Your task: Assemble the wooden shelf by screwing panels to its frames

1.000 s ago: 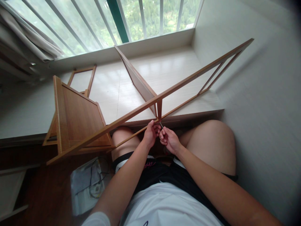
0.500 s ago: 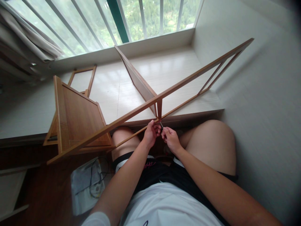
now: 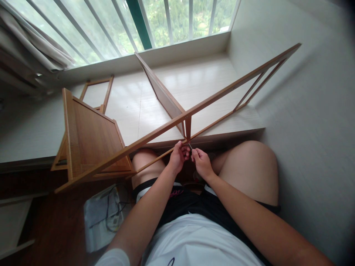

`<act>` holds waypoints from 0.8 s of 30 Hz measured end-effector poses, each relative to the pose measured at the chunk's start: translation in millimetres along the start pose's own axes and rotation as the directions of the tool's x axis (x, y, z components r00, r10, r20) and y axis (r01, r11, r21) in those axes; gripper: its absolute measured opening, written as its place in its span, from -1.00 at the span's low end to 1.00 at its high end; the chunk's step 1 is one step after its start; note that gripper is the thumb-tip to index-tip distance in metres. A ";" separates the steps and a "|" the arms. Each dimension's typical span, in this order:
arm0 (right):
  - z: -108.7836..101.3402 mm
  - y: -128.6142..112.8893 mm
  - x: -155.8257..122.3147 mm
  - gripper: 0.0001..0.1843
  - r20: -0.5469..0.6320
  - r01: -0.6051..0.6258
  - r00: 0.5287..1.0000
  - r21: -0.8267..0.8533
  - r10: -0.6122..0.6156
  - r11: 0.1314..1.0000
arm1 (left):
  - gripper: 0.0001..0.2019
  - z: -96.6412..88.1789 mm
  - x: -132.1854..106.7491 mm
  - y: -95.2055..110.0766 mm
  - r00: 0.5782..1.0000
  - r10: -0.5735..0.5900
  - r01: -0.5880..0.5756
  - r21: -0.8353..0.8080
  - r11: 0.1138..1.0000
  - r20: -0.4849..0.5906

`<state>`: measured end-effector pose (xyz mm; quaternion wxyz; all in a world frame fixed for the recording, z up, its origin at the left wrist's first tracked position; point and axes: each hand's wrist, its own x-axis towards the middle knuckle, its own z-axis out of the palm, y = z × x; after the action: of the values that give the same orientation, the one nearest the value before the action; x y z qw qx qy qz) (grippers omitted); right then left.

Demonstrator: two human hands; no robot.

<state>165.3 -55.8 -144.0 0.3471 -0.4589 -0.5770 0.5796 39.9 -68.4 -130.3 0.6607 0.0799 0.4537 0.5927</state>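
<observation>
A half-built wooden shelf frame [image 3: 155, 132] lies tilted across my lap and the white window ledge [image 3: 130, 107]. My left hand [image 3: 178, 155] is closed around the frame's lower rail, just below a short upright post [image 3: 188, 128]. My right hand [image 3: 200, 161] is closed in a pinch on a thin metal tool [image 3: 190, 146], probably a hex key, whose tip points up at the joint under that post. The two hands nearly touch. A wooden shelf panel [image 3: 94, 140] is fixed at the frame's left end, and another panel [image 3: 162, 94] stands on edge behind the post.
A small open wooden frame piece [image 3: 97, 90] lies flat on the ledge near the window bars. A white wall [image 3: 305, 111] stands close on the right. On the brown floor at lower left sits a white plastic bag with cables [image 3: 104, 218]. Curtains [image 3: 30, 48] hang at upper left.
My right hand has shifted slightly up and left, closer to the joint and my left hand. The frame and left hand stay where they were.
</observation>
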 end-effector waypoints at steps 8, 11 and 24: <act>-5.0 -9.8 -1.5 -0.59 0.002 0.102 0.994 -0.353 -0.108 0.930 | -0.60 -1.6 0.2 -0.8 1.000 -0.004 0.004 -0.010 1.000 0.019; -6.6 -9.3 -1.2 -0.60 -0.003 0.116 0.991 -0.475 -0.133 0.872 | -0.60 -1.6 -0.2 -0.7 0.999 0.008 -0.008 -0.003 1.000 0.033; 1.6 -8.8 0.9 -0.62 0.340 -0.414 0.907 0.605 0.250 0.680 | -0.59 -0.7 2.2 -1.5 1.000 -0.019 0.019 -0.004 1.000 0.011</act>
<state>162.4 -54.8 -135.5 0.3062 -0.3321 -0.2747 0.8488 40.2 -67.3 -132.8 0.6687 0.0774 0.4495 0.5871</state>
